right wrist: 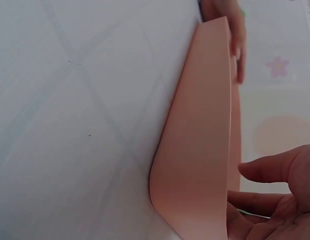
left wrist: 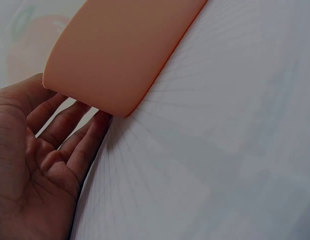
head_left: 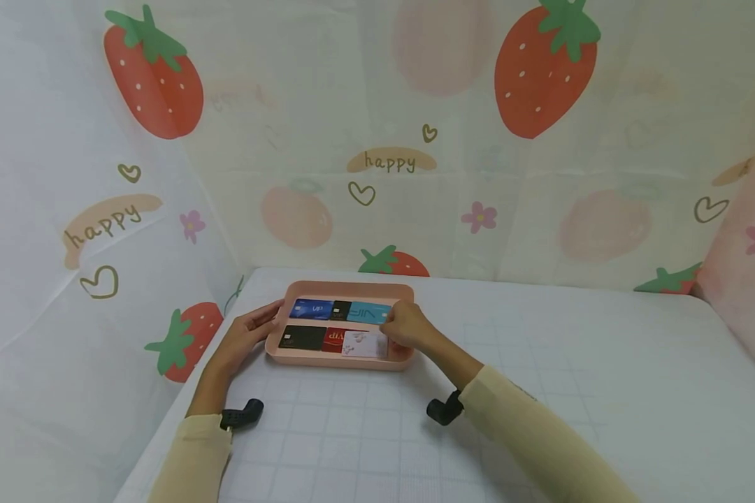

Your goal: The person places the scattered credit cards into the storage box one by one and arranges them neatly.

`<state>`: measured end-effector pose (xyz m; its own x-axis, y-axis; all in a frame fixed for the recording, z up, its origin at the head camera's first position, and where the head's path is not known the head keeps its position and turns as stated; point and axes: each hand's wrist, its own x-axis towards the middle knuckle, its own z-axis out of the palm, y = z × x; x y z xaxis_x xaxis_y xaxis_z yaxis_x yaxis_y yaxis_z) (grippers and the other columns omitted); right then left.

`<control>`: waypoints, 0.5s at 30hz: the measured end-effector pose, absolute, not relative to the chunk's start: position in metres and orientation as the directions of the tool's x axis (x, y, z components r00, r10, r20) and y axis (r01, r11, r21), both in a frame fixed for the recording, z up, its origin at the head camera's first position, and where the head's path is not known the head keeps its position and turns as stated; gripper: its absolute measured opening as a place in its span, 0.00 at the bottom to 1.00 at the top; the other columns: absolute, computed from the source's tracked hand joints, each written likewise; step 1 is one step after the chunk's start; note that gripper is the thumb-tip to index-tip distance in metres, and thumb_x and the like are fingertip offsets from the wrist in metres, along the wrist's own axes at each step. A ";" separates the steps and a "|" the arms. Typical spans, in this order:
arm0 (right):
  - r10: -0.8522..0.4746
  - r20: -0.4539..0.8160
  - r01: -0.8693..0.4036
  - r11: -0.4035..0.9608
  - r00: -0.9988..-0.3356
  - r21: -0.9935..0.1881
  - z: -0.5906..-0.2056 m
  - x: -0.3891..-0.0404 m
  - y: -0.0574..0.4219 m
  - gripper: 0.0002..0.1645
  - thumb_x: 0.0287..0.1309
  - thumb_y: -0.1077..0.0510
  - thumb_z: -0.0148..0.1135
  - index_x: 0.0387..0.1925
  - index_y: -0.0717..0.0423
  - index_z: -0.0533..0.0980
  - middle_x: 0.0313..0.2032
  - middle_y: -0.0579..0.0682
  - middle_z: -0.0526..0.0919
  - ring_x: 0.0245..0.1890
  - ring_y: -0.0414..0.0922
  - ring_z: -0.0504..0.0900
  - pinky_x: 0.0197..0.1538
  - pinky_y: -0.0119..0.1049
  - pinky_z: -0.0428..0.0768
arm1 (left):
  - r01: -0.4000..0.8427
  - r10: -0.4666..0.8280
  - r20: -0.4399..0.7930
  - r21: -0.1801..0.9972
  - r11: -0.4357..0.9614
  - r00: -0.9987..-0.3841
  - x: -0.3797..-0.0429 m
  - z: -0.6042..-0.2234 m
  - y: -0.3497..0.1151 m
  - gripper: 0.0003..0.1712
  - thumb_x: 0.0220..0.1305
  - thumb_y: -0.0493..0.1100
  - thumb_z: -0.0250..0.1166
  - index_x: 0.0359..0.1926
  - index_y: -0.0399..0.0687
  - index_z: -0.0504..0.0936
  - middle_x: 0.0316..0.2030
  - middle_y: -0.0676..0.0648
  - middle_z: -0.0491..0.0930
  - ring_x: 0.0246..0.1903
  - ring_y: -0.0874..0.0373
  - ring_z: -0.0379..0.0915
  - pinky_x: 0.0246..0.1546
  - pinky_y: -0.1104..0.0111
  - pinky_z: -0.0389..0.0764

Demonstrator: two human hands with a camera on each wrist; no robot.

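A pink tray (head_left: 340, 363) lies on the table with several cards in two rows. The back row has a blue VIP card (head_left: 311, 309), a partly covered dark card (head_left: 340, 310) and a light blue card (head_left: 368, 312). In front lie a black card (head_left: 305, 337), a red VIP card (head_left: 333, 339) and a white patterned card (head_left: 365, 344). My left hand (head_left: 248, 335) rests against the tray's left end, fingers extended. My right hand (head_left: 409, 325) reaches over the right end beside the light blue card; its thumb (right wrist: 267, 170) stands apart from the fingers. The tray wall hides the fingertips.
The tray stands on a white table (head_left: 509, 405) with a faint grid pattern. Behind and beside it hangs a pale cloth (head_left: 509, 175) printed with strawberries, hearts and flowers. A black wrist device (head_left: 445, 407) sits at each sleeve.
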<state>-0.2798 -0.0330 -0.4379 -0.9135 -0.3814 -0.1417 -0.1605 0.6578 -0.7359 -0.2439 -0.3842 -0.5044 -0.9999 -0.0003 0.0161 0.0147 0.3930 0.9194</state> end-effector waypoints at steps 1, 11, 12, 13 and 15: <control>-0.387 -0.128 -0.174 0.654 -0.913 -0.736 -0.437 -0.279 -0.032 0.12 0.66 0.60 0.64 0.40 0.68 0.85 0.39 0.57 0.86 0.15 0.42 0.74 0.18 0.26 0.69 | 0.016 0.000 0.017 0.918 0.395 -1.000 -0.244 -0.504 -0.384 0.33 0.74 0.52 0.62 0.75 0.56 0.67 0.73 0.45 0.66 0.73 0.47 0.61 0.69 0.49 0.65; -0.450 -0.085 -0.211 0.567 -0.889 -0.796 -0.426 -0.268 -0.019 0.18 0.70 0.59 0.61 0.53 0.70 0.81 0.35 0.63 0.86 0.27 0.54 0.84 0.25 0.28 0.79 | 0.017 0.005 0.016 0.912 0.409 -1.000 -0.246 -0.506 -0.384 0.34 0.73 0.55 0.62 0.76 0.57 0.67 0.73 0.46 0.66 0.74 0.47 0.59 0.69 0.47 0.65; -0.452 -0.078 -0.215 0.561 -0.888 -0.799 -0.425 -0.268 -0.018 0.19 0.70 0.58 0.61 0.53 0.69 0.80 0.36 0.63 0.85 0.28 0.54 0.84 0.26 0.29 0.80 | 0.017 0.002 0.017 0.912 0.409 -1.000 -0.246 -0.505 -0.384 0.34 0.73 0.56 0.62 0.76 0.58 0.67 0.73 0.47 0.66 0.74 0.47 0.59 0.69 0.47 0.65; -0.454 -0.068 -0.223 0.556 -0.889 -0.801 -0.425 -0.267 -0.016 0.19 0.70 0.58 0.61 0.53 0.69 0.80 0.36 0.63 0.85 0.28 0.55 0.84 0.27 0.29 0.81 | 0.017 0.001 0.018 0.912 0.409 -1.000 -0.245 -0.505 -0.384 0.34 0.73 0.56 0.62 0.76 0.58 0.67 0.73 0.47 0.66 0.74 0.48 0.58 0.69 0.47 0.65; -0.454 -0.048 -0.236 0.547 -0.890 -0.803 -0.425 -0.266 -0.014 0.18 0.70 0.57 0.61 0.53 0.69 0.81 0.37 0.63 0.85 0.29 0.54 0.85 0.29 0.31 0.82 | 0.015 -0.004 0.018 0.915 0.403 -1.000 -0.242 -0.503 -0.384 0.34 0.73 0.56 0.61 0.76 0.61 0.67 0.73 0.49 0.66 0.74 0.48 0.59 0.69 0.48 0.66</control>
